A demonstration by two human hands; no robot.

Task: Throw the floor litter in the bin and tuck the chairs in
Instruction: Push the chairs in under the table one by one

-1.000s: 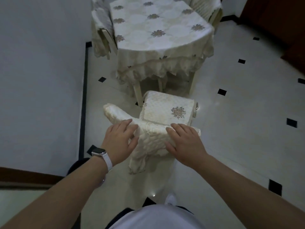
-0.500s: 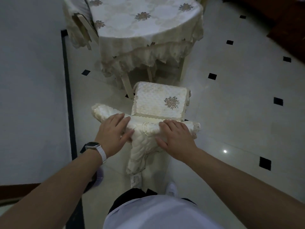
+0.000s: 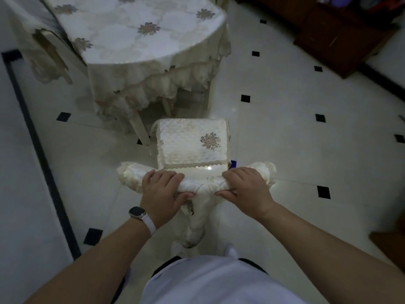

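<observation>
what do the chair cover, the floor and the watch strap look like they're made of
Chair cover: cream quilted fabric, slightly shiny like satin, with an embroidered flower and lace trim.
Floor: glossy white tile, probably ceramic or stone, with a sheen, thin joints and black inset squares.
Watch strap: smooth matte white, likely silicone or rubber.
</observation>
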